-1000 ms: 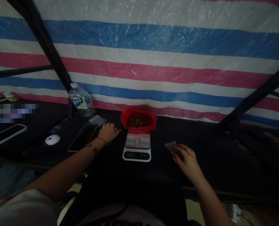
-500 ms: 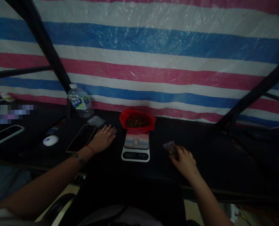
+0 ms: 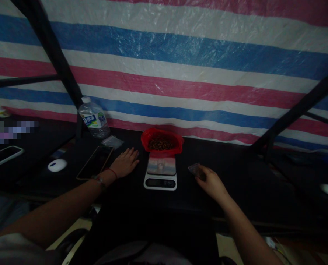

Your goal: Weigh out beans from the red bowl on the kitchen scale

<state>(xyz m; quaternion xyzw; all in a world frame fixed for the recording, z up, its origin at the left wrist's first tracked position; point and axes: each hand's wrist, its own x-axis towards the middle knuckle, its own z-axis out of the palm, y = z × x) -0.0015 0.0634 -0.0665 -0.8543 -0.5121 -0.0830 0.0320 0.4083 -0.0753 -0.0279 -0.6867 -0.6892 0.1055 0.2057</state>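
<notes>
My left hand (image 3: 125,162) lies flat on the black table, fingers stretched out, between a phone and a kitchen scale. My right hand (image 3: 211,181) grips a small clear zip bag (image 3: 195,169) with something dark inside, to the right of the scale. The white kitchen scale (image 3: 160,183) stands in front of me; a small clear object (image 3: 161,166) rests on its shiny plate. Just behind the plate is an open red bag (image 3: 177,146) holding many small brown pieces (image 3: 160,144).
A large clear plastic bottle (image 3: 94,119) stands at the back left, with clear plastic bags (image 3: 113,142) before it. The dark phone (image 3: 95,162) and a white mouse (image 3: 57,165) lie further left. Black frame bars (image 3: 61,70) rise before a striped sheet (image 3: 180,44).
My right hand has shifted slightly left with the zip bag, towards the scale. My left hand has slid a little to the right, still flat.
</notes>
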